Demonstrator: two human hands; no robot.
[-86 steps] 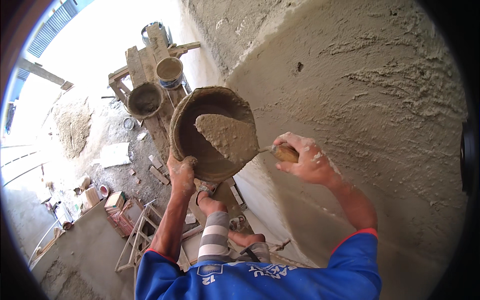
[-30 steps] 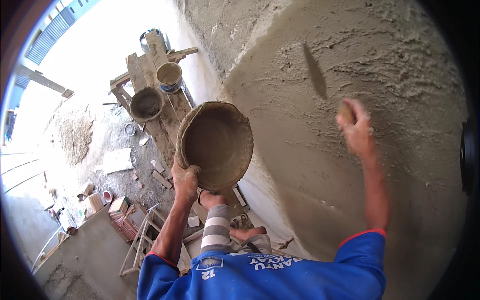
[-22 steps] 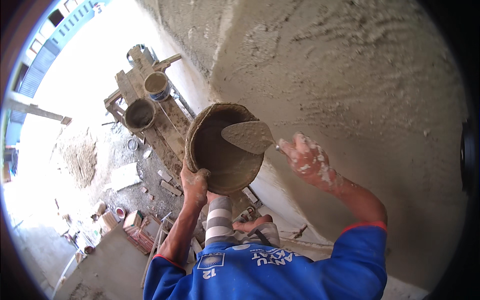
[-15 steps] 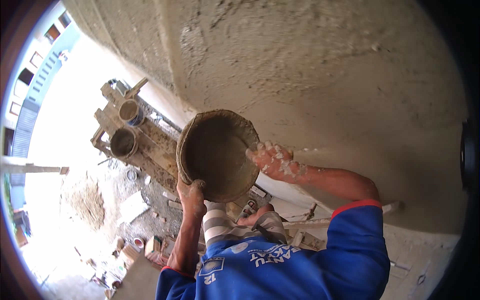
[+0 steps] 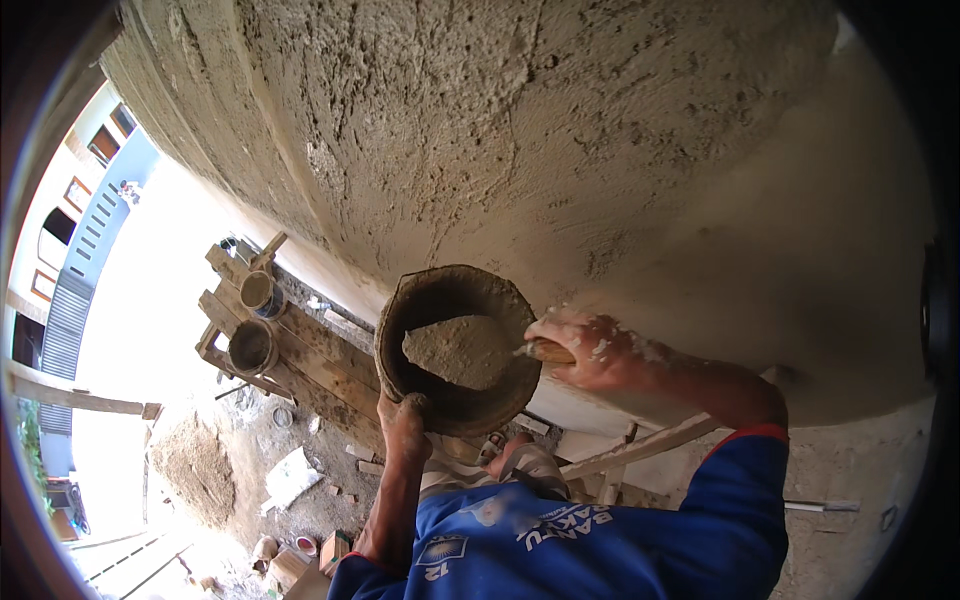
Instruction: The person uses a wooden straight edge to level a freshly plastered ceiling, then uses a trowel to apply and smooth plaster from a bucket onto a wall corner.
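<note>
My left hand (image 5: 405,425) is closed on the near left rim of a round, mortar-crusted bucket (image 5: 389,340), thumb over the edge. The bucket is tilted, so its dark inside faces up. In my right hand (image 5: 600,345), spattered with wet mortar, is the wooden handle of a trowel (image 5: 548,350). Its pointed blade lies over the bucket's mouth, its upper face coated in grey-brown mortar (image 5: 462,350). How much mortar is deeper in the bucket is hidden. Just beyond the bucket rises the plastered wall (image 5: 480,160), rough at the upper middle and smoother to the right.
A plank scaffold (image 5: 325,365) at the lower left bears two buckets, a blue-sided one (image 5: 262,292) and a dark one (image 5: 252,347). Below lie a sand heap (image 5: 195,465), a pale sack (image 5: 292,478) and scattered rubble. A wooden pole (image 5: 650,445) slants by my right side.
The trowel blade, formerly not distinguishable inside the bucket, now shows flat over its mouth with mortar on it. My right hand has turned and shifted right; the bucket sits slightly lower and farther right in view.
</note>
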